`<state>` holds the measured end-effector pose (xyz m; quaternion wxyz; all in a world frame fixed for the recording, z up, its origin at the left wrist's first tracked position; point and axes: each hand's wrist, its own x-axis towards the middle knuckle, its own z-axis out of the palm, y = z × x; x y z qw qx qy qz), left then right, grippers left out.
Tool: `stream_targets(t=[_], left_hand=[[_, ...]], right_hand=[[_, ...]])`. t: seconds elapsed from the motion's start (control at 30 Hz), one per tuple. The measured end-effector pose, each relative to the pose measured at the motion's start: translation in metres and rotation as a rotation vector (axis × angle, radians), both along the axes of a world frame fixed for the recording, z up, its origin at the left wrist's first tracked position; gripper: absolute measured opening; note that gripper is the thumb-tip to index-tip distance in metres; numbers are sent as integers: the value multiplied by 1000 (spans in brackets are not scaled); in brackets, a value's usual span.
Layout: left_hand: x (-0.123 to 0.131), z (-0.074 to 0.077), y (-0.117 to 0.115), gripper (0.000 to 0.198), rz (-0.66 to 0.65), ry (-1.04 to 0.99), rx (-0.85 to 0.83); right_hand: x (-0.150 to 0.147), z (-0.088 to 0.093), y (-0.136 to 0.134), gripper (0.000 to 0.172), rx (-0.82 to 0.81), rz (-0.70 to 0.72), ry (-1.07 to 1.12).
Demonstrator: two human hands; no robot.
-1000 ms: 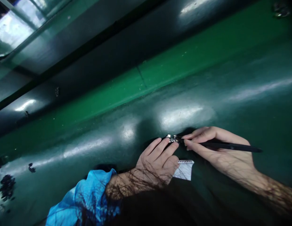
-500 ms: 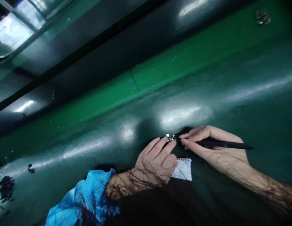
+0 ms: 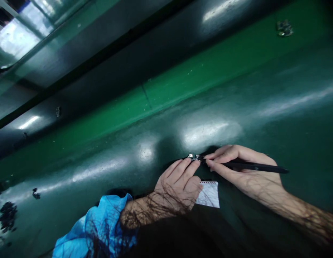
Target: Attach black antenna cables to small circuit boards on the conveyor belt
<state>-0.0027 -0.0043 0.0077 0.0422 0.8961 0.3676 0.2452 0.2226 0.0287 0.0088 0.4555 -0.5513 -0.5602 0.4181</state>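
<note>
My left hand [image 3: 179, 186] rests on the dark green table, its fingertips pressed on a small metal part [image 3: 193, 157]. My right hand [image 3: 243, 172] pinches a thin black tool [image 3: 259, 167] like a pen, its tip at the same metal part. A small white card [image 3: 209, 194] lies just below the two hands, partly under my left thumb. A blue sleeve [image 3: 99, 227] covers my left forearm.
A brighter green strip [image 3: 182, 80] runs diagonally across the table behind the hands. A small cluster of metal parts [image 3: 284, 28] lies at the top right. Dark small pieces [image 3: 8, 215] are scattered at the far left. A glossy surface [image 3: 18, 32] fills the top left corner.
The hands stay together on the metal part. The view has drifted a little, so the far parts at top right appear shifted left.
</note>
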Motion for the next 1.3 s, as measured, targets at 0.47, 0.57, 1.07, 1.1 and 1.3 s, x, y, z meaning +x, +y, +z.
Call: stream_targets(t=[0.47, 0.57, 1.07, 1.1, 1.3], left_hand=[[3, 1, -4, 30, 24, 64, 33], [5, 4, -2, 31, 38, 62, 50], [0, -8, -9, 19, -15, 96, 29], [-1, -10, -10, 17, -20, 104, 25], [-11, -11, -14, 20, -79, 71, 64]], right_hand=[[1, -8, -4, 22, 59, 40, -7], [3, -16, -8, 23, 85, 45, -10], [0, -15, -3, 26, 140, 89, -28], [0, -15, -3, 27, 155, 76, -18], [19, -13, 4, 23, 345, 106, -149]])
